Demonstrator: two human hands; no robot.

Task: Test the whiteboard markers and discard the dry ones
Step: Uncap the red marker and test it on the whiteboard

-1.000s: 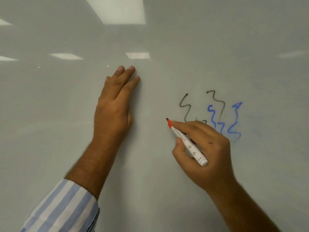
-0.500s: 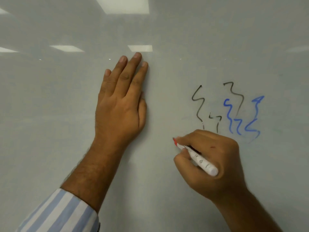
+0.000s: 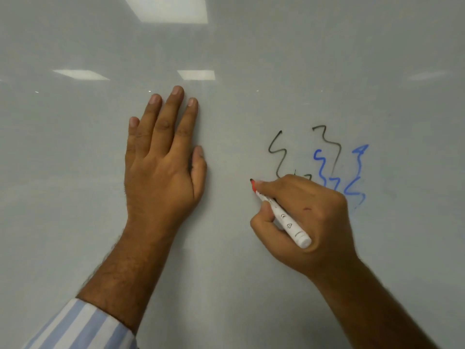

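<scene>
Red-tipped, the white marker point(image 3: 281, 215) is gripped by the curled fingers of the right hand point(image 3: 302, 222), its tip at the whiteboard point(image 3: 75, 172); the left hand point(image 3: 161, 167) is laid flat nearby, fingers straight.

Ceiling-light reflections point(image 3: 196, 74): pale rectangles, well above the fingers. Striped blue-and-white sleeve point(image 3: 83, 326): lower left, well below the fingers, cuff pushed up the forearm.

white marker point(image 3: 281, 216) with red neck, dark tip on whiteboard point(image 3: 75, 172), tilted up-left, uncapped, beside black and blue squiggles point(image 3: 324, 159)
</scene>
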